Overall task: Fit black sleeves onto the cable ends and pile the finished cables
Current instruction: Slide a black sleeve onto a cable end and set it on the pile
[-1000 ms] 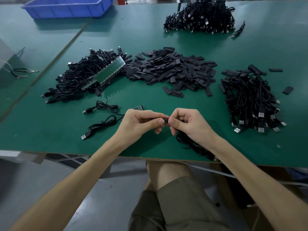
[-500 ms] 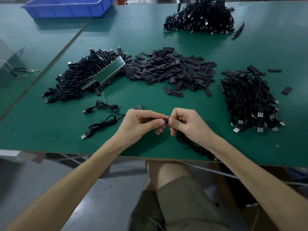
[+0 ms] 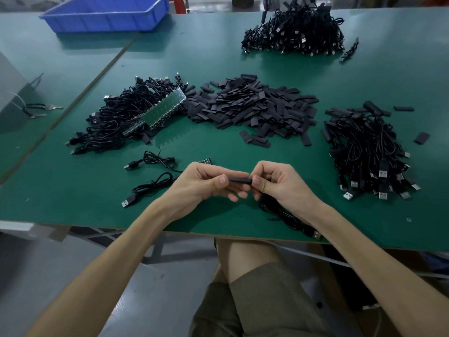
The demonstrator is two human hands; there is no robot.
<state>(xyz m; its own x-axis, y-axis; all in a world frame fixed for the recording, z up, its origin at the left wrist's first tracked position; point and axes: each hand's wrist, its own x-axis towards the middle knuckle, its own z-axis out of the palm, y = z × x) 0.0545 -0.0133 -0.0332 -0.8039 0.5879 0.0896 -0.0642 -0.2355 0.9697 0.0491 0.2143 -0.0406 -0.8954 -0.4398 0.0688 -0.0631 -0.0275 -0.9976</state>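
Pinches a black sleeve (image 3: 239,179) at both ends: left hand (image 3: 201,184) on the left end, right hand (image 3: 281,183) on the right end, thumbs and curled fingers gripping it. Holds it level between the 2 hands, just above the green table (image 3: 218,215). Has the cable (image 3: 284,214) lying under the right wrist. Faces the heap of loose sleeves (image 3: 252,105), with a pile of cables (image 3: 369,152) at the right.

Green-topped desk (image 3: 218,62), second green desk (image 3: 48,62) butted along its left edge, blue plastic tray (image 3: 107,13) straddling their seam at the far edge, grey concrete floor (image 3: 97,276) below, metal frame (image 3: 155,249) under the near edge.
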